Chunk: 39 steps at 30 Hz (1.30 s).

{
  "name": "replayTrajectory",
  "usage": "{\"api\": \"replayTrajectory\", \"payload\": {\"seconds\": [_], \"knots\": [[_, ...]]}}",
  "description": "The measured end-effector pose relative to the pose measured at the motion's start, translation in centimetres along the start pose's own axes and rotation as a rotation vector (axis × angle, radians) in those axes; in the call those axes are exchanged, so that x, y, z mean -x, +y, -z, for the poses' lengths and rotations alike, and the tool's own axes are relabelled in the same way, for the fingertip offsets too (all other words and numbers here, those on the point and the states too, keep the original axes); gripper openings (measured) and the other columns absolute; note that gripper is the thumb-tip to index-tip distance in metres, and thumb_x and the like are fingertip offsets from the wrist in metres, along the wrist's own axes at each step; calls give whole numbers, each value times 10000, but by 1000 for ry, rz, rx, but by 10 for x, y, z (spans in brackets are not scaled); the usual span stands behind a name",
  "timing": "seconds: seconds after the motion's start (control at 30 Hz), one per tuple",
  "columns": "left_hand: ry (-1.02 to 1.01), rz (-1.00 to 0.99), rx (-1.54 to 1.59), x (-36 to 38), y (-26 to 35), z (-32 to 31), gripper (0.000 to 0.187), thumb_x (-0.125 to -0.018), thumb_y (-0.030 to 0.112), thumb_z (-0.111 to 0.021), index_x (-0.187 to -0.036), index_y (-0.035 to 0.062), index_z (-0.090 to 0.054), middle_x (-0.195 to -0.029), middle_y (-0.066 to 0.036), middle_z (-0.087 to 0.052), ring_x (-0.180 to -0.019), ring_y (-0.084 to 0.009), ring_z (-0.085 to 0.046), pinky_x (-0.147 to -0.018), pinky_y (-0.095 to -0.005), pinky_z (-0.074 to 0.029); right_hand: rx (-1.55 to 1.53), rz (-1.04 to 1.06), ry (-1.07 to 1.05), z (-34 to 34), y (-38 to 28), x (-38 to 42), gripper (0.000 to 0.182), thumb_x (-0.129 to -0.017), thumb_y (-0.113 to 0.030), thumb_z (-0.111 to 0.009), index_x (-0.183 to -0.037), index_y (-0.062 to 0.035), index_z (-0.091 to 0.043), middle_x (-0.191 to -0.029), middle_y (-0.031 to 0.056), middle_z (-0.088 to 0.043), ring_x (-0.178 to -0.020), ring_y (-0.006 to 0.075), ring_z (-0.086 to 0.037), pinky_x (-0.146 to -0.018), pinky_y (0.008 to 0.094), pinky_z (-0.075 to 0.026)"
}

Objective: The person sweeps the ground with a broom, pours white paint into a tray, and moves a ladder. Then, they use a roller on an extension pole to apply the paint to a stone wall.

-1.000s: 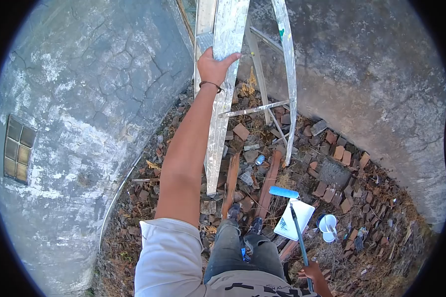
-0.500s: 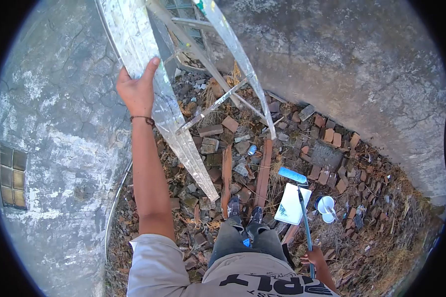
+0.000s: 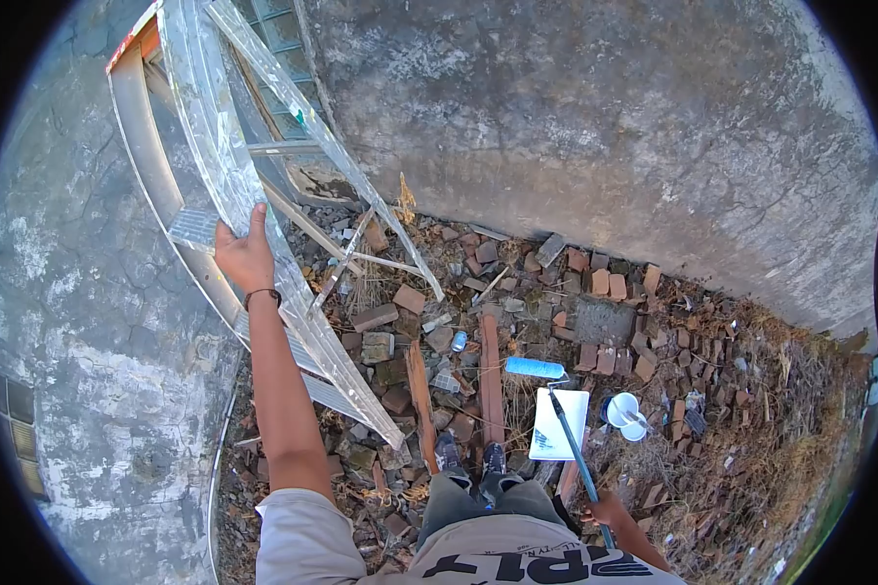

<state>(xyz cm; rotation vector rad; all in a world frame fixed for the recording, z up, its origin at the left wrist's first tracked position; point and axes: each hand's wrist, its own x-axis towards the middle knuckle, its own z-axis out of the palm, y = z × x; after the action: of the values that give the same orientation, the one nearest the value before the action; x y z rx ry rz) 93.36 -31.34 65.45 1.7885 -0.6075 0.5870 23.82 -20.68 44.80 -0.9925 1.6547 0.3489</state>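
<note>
L hand [image 3: 244, 258] on ladder [image 3: 215, 166], R hand [image 3: 610, 509] w/ roller [image 3: 535, 368]

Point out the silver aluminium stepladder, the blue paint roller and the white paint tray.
silver aluminium stepladder [image 3: 226, 166], head view, on its side rail.
blue paint roller [image 3: 534, 368], head view, on its roller sleeve.
white paint tray [image 3: 554, 429], head view, on its flat middle.

outdoor yard corner | weathered plaster walls [image 3: 605, 127] | broken bricks [image 3: 605, 292] and dry weeds on ground | ladder [image 3: 215, 166]
</note>
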Motion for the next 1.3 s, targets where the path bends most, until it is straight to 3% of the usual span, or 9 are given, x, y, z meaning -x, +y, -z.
{"api": "replayTrajectory", "payload": {"seconds": [0.13,0.4,0.5,0.57,0.63,0.83,0.97,1.23,1.3], "knots": [[19,-29,53,-7,-10,-33,397,-732,321,-757,-905,-13,-630,-824,-173,-676,-680,-301,-632,-641,-372,-475,39,-16,-24,-8,11,-15,126,-786,-71,-554,-789,50,-590,-714,149,-672,-636,210,-682,-528,307,-538],[-57,44,-93,-4,-9,-80,367,-730,328,-747,-882,12,-641,-798,-155,-677,-695,-311,-646,-647,-377,-482,13,-25,41,-31,13,-19,159,-762,-99,-555,-758,55,-597,-663,154,-662,-542,213,-658,-510,315,-527],[-42,-64,4,-3,-4,-86,351,-727,327,-746,-835,11,-637,-796,-157,-676,-684,-312,-645,-635,-375,-481,63,15,18,-43,32,-39,162,-758,-98,-556,-732,56,-599,-656,152,-659,-540,212,-658,-513,325,-530],[-174,-135,-20,0,-1,-83,345,-732,329,-738,-808,10,-631,-773,-158,-670,-661,-309,-640,-633,-380,-479,10,-7,21,-49,38,-44,167,-747,-108,-565,-709,50,-607,-642,147,-658,-541,216,-658,-522,337,-529],[-236,-149,-69,4,10,-79,344,-740,333,-728,-813,11,-632,-761,-157,-665,-658,-313,-637,-640,-385,-478,214,-38,58,-50,24,-29,195,-731,-141,-584,-709,49,-624,-629,145,-656,-565,232,-664,-572,343,-534],[-354,-296,-143,16,24,-103,343,-764,346,-684,-835,14,-635,-736,-162,-652,-659,-336,-626,-647,-407,-473,243,-76,-24,-70,96,-75,233,-706,-189,-594,-693,38,-649,-618,129,-655,-626,244,-670,-673,341,-532],[-352,-389,-75,26,32,-115,326,-772,333,-663,-855,19,-638,-763,-183,-652,-695,-368,-621,-646,-421,-468,190,-129,8,-83,118,-72,205,-782,-154,-574,-706,22,-649,-626,119,-649,-536,224,-631,-560,344,-512],[-343,-326,12,29,24,-118,287,-769,272,-664,-852,9,-584,-787,-190,-645,-743,-382,-612,-700,-448,-447,317,-170,-5,-79,106,-46,237,-800,-232,-593,-737,-16,-666,-620,87,-646,-596,218,-642,-646,336,-508],[-352,-273,41,27,27,-116,283,-765,258,-670,-853,9,-567,-774,-183,-642,-744,-378,-612,-702,-445,-445,359,-122,36,-96,160,-87,239,-799,-238,-593,-737,-19,-667,-622,83,-648,-602,218,-643,-644,337,-509]]}}
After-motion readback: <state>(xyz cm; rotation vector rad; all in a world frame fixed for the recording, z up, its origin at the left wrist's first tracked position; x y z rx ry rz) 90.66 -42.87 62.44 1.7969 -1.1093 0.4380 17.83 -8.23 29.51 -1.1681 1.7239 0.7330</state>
